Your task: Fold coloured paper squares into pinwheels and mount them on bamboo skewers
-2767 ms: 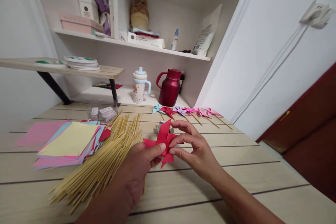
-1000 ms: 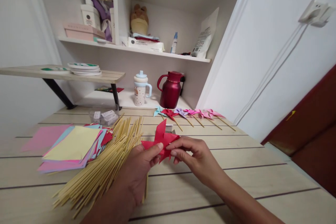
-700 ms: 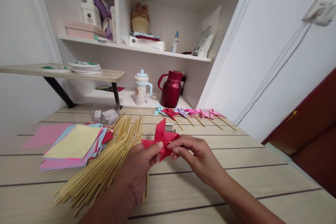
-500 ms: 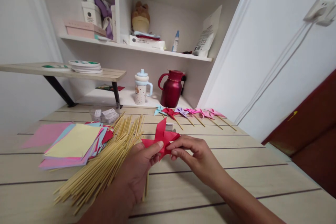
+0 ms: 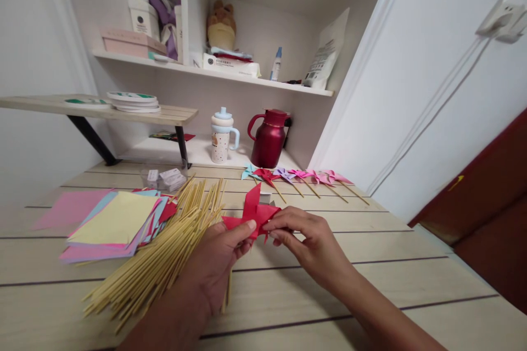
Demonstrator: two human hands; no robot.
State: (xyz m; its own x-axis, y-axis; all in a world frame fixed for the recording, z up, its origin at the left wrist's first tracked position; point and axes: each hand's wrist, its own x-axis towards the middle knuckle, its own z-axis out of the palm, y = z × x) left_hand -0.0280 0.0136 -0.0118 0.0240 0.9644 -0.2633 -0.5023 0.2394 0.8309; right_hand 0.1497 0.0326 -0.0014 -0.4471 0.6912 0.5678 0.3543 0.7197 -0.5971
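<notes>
A red paper pinwheel (image 5: 252,205) with pointed blades is held up over the middle of the table. My left hand (image 5: 224,252) pinches it near its centre, the thumb lying on the front. With thumb and forefinger, my right hand (image 5: 307,238) grips the blade on the right side. A thin wooden stick (image 5: 228,290) shows below my left hand; whether it joins the pinwheel is hidden. Just left of that hand lies a loose heap of wooden sticks (image 5: 164,263). Behind the pinwheel a small grey box (image 5: 265,196) is partly covered.
A stack of coloured paper sheets (image 5: 117,219) lies at the left, near a clear case of small white packs (image 5: 167,178). Finished pinwheels on sticks (image 5: 284,174) line the table's back right. Behind stand a cup (image 5: 221,140), a red jug (image 5: 269,137) and a small raised shelf (image 5: 173,115).
My right hand has shifted slightly up, its fingers still on the right blade. The lower blade shows less now. My left hand keeps its place.
</notes>
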